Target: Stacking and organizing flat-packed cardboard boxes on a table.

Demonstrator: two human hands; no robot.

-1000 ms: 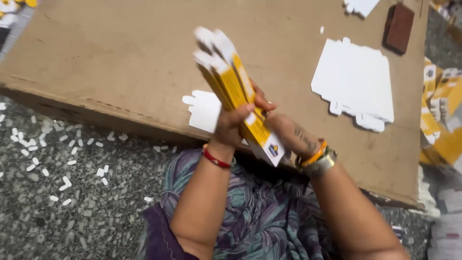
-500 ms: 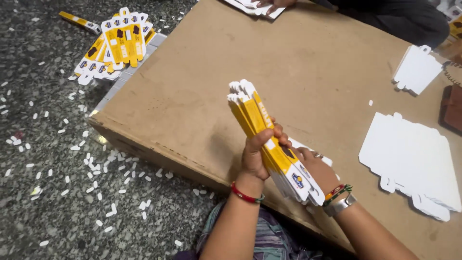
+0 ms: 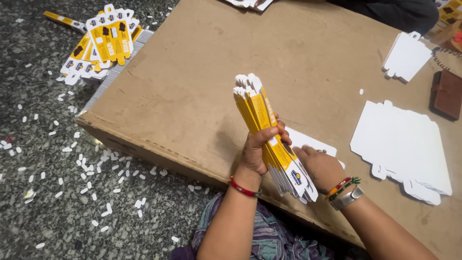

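Yellow-white flat card cartons (image 3: 269,137) | left hand (image 3: 257,154) grip clenched round stack | right hand (image 3: 322,168) grip supporting stack behind

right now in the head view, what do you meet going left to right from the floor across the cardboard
pile of yellow printed cartons on the floor → left hand gripping the yellow carton stack → right hand → large white stack of flat blanks → brown block

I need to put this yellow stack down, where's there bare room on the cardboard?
Free: the wide cardboard sheet left of and beyond the yellow stack. Crowded: right side, with the white blanks, brown block and smaller white pile.
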